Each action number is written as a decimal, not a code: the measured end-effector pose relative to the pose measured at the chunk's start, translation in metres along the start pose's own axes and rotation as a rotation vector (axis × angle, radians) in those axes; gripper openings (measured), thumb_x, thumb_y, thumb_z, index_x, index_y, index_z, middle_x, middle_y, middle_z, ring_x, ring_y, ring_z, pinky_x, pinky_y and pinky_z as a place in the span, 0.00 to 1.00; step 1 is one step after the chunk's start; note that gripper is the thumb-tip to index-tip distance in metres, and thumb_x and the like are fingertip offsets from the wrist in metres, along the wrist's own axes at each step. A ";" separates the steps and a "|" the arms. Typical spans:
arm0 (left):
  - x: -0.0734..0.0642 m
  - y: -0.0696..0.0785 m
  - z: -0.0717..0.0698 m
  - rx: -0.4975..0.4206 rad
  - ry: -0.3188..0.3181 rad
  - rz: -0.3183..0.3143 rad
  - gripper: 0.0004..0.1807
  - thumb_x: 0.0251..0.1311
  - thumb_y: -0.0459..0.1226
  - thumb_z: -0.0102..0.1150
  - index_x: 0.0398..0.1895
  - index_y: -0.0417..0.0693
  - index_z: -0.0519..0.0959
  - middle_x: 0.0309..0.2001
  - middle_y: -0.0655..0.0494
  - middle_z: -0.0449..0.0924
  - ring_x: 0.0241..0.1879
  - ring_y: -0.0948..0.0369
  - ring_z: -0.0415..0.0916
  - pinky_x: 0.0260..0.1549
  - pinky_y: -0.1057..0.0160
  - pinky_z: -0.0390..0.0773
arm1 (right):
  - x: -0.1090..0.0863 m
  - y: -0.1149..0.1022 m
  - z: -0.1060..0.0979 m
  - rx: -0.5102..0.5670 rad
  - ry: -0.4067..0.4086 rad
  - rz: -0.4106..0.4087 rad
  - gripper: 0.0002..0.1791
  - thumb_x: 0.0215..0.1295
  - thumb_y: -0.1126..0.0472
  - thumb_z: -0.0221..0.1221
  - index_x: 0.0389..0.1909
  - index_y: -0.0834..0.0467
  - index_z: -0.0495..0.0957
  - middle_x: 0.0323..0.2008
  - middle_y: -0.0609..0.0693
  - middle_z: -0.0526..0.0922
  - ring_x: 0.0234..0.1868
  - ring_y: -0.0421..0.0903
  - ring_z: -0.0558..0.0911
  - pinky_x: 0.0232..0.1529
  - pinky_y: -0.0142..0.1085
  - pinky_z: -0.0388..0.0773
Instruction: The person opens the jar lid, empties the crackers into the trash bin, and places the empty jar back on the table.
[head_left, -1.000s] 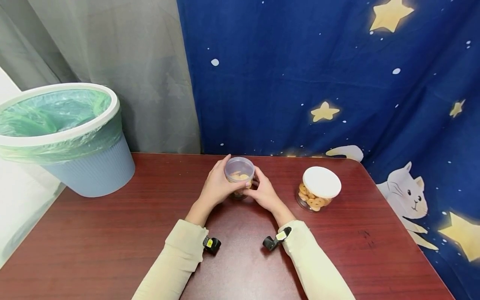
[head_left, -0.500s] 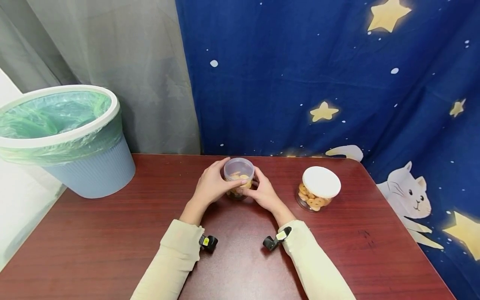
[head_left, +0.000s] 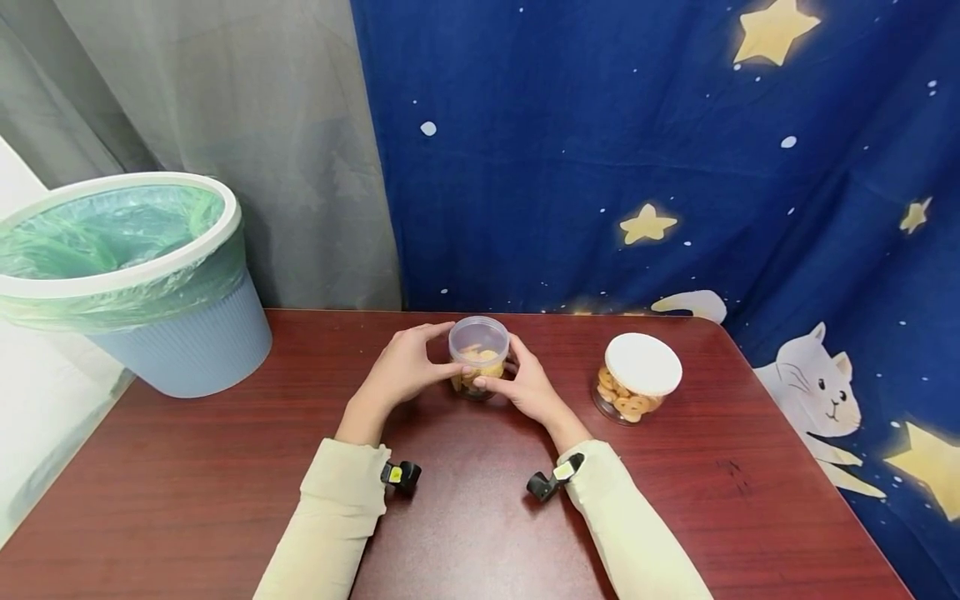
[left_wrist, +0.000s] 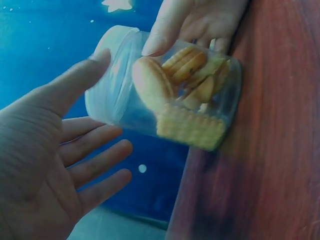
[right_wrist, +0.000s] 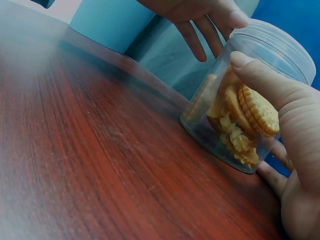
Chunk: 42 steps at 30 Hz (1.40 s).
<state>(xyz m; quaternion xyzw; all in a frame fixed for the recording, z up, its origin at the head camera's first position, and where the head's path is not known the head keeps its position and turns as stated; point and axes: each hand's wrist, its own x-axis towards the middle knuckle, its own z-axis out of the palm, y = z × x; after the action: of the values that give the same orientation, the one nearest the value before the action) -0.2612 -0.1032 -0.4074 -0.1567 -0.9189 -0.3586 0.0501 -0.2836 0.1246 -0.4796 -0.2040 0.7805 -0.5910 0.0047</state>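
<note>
A clear plastic jar (head_left: 478, 340) with a see-through ridged top stands upright near the table's back edge. Biscuits (right_wrist: 257, 111), some round and scalloped, fill its lower part. My right hand (head_left: 531, 388) holds the jar from the right, thumb across the front and fingers behind. On the other side, my left hand (head_left: 403, 367) is spread with fingers fairly straight. Its thumb tip overlaps the jar's top in the left wrist view, while the other fingers (left_wrist: 102, 142) stand apart from the wall.
To the right stands another clear jar with a white lid (head_left: 643, 364), holding ring-shaped biscuits (head_left: 626, 398). A blue waste bin (head_left: 187, 333) with a green liner stands at the left. Behind the table (head_left: 225, 492) hang grey and starry blue curtains (head_left: 525, 167).
My left hand has loosened from around the jar and drawn back to the left. My right hand and the jar have stayed in place.
</note>
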 end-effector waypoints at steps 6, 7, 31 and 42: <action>0.000 -0.003 -0.005 -0.030 0.013 0.026 0.31 0.53 0.49 0.75 0.60 0.47 0.82 0.54 0.49 0.87 0.56 0.53 0.84 0.57 0.49 0.80 | 0.000 -0.001 0.001 0.010 0.004 0.004 0.44 0.55 0.68 0.73 0.73 0.57 0.64 0.63 0.61 0.78 0.64 0.55 0.77 0.69 0.54 0.70; 0.000 -0.003 -0.005 -0.053 0.012 0.027 0.29 0.54 0.48 0.75 0.59 0.46 0.83 0.52 0.49 0.88 0.53 0.54 0.85 0.55 0.51 0.82 | 0.000 -0.002 0.001 0.017 0.003 0.003 0.45 0.55 0.69 0.72 0.73 0.58 0.63 0.63 0.62 0.78 0.65 0.56 0.77 0.69 0.55 0.70; 0.003 0.000 0.006 -0.161 0.043 -0.011 0.48 0.50 0.47 0.79 0.73 0.39 0.68 0.66 0.42 0.77 0.60 0.51 0.81 0.58 0.50 0.80 | 0.000 0.000 0.001 0.000 0.006 -0.009 0.45 0.55 0.64 0.74 0.73 0.54 0.63 0.63 0.58 0.78 0.66 0.53 0.77 0.69 0.53 0.70; 0.006 0.005 0.030 -0.168 0.070 -0.024 0.57 0.49 0.51 0.78 0.79 0.42 0.58 0.73 0.43 0.68 0.69 0.48 0.71 0.66 0.46 0.73 | 0.001 0.001 0.001 -0.002 -0.008 -0.009 0.45 0.57 0.70 0.71 0.74 0.59 0.60 0.66 0.64 0.75 0.68 0.59 0.74 0.70 0.56 0.68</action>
<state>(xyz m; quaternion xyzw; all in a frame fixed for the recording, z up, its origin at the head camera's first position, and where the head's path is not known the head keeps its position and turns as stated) -0.2641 -0.0779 -0.4248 -0.1369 -0.8850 -0.4402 0.0646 -0.2850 0.1238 -0.4802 -0.2097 0.7803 -0.5892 0.0049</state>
